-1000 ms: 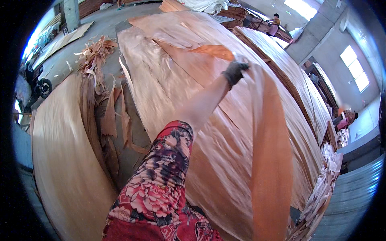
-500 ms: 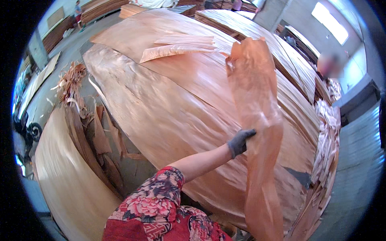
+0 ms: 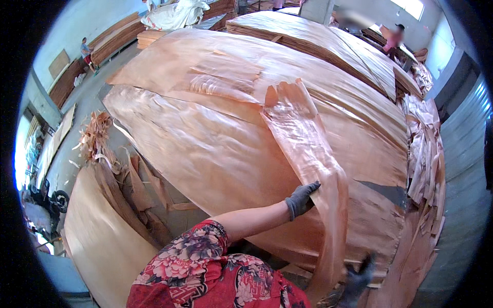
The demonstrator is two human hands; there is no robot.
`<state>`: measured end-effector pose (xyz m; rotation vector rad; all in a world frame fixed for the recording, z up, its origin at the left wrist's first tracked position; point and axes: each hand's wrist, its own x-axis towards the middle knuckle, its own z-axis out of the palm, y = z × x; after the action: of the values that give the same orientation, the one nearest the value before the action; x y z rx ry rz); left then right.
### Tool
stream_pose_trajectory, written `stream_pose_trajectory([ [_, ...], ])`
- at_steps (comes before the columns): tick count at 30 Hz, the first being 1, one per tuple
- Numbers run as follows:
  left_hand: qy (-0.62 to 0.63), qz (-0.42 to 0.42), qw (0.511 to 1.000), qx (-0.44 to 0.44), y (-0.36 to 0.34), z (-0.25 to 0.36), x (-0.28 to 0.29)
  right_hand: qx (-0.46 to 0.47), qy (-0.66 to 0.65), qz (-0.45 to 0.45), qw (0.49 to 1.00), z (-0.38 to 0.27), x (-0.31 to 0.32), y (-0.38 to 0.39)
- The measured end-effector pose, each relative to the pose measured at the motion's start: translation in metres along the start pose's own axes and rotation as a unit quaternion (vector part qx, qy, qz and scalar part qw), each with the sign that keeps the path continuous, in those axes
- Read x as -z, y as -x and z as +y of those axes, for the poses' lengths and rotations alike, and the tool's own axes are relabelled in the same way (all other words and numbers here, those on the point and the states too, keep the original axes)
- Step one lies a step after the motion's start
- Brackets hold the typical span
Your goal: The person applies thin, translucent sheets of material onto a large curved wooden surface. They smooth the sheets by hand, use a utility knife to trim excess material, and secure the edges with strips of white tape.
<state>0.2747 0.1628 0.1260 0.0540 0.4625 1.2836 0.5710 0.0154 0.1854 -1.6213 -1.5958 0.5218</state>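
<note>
Veneer strip (image 3: 308, 143) lies lengthwise over the broad sheet (image 3: 205, 138); its far end is ragged and curled up, its near end bends down beside the wearer's red floral shirt (image 3: 177, 256). Left grip (image 3: 302, 200), grey-gloved, closed on the strip's left edge, about midway along, thumb uppermost. Right grip (image 3: 358, 281), also gloved, low in view and blurred: thumb and fingers spread, just right of the strip's near end. Whether it touches the strip, cannot tell.

Dark gap (image 3: 385, 192) in the sheet to the right of the strip. Ragged sheets (image 3: 423, 149) hang along the right side. To the left, a pale stack (image 3: 105, 226); beyond it, shredded scraps (image 3: 95, 133) on the floor. Far back: white sheeting (image 3: 177, 14) over stacked boards, one person (image 3: 87, 54) at left, another (image 3: 394, 40) at right.
</note>
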Motion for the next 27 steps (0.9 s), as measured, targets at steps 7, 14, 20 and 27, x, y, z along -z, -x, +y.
stream_pose_trajectory([
  [7,-0.058,-0.005,0.998,0.021,0.002,-0.01,-0.025,0.013,0.145,-0.177,0.973,-0.055,-0.075,-0.068],
  [14,-0.023,-0.164,0.979,0.118,0.0,0.012,-0.01,0.039,0.003,-0.163,0.986,-0.061,-0.106,-0.067],
  [20,0.126,-0.222,0.949,0.186,-0.027,0.08,0.039,-0.028,-0.04,-0.061,0.997,-0.067,-0.116,-0.075],
  [27,0.071,-0.049,0.995,-0.044,-0.105,0.289,0.101,-0.053,0.025,0.093,0.994,-0.119,-0.083,-0.054],
])
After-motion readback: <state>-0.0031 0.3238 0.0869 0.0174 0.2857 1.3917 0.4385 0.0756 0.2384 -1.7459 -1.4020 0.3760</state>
